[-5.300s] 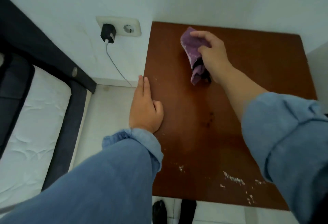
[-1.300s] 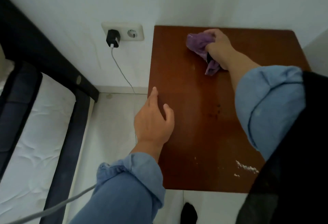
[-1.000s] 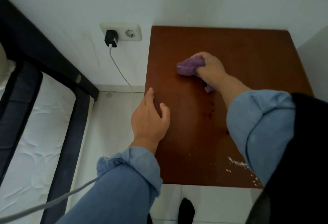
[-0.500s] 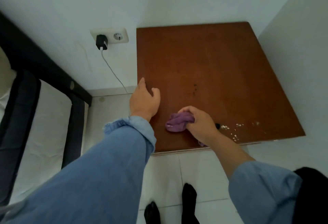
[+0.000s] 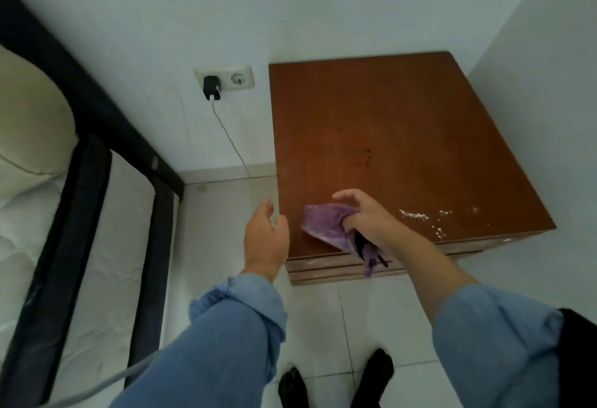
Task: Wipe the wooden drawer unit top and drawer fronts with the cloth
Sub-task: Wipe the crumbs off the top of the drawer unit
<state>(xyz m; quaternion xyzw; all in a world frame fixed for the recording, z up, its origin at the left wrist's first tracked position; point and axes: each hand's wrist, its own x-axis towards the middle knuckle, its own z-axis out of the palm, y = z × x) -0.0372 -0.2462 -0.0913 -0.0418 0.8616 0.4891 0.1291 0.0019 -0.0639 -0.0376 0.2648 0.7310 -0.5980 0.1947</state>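
The wooden drawer unit [image 5: 387, 136] stands in a white corner, its brown top facing me. Thin strips of the drawer fronts [image 5: 323, 270] show below the front edge. My right hand [image 5: 368, 217] grips a purple cloth [image 5: 326, 223] at the top's front left corner. The cloth's tail hangs over the front edge. My left hand [image 5: 265, 239] hovers beside the unit's left front corner, fingers relaxed and holding nothing. White scuffed specks [image 5: 420, 215] mark the top near the front right.
A wall socket [image 5: 226, 80] with a black charger and a white cable sits left of the unit. A black-framed bed [image 5: 84, 188] with a white mattress fills the left. My black-socked feet [image 5: 336, 382] stand on the white tiled floor.
My right hand drew the cloth from the back of the top toward the front left corner. My left hand lifted off the unit's left edge. The view pulled back, showing the drawer fronts.
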